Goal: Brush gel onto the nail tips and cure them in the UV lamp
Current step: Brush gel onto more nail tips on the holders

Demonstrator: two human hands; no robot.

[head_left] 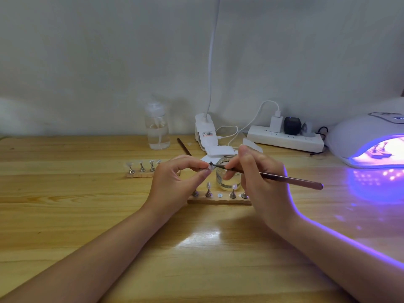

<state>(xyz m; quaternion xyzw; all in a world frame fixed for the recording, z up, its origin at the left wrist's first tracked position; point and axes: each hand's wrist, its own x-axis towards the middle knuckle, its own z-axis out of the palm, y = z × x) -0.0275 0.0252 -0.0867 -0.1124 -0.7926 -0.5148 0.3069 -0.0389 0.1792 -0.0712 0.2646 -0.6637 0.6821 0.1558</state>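
Observation:
My left hand [177, 178] pinches a small clear nail tip [209, 170] above the table, between thumb and forefinger. My right hand [260, 178] grips a thin brown brush [288, 178] like a pen, its dark bristles touching the tip. Below my hands a wooden strip [218, 201] carries metal stands with nail tips; one slot shows only a white dot. A second strip [140, 174] with several tips lies farther left. The white UV lamp [358, 138] glows purple at the right, with stands visible inside.
A small glass jar [227, 178] of clear liquid stands right behind my hands. Farther back are a clear pump bottle [157, 130], a white clip lamp base [204, 132], a white pad stack [219, 150], a power strip [284, 138] and a second brush [184, 146].

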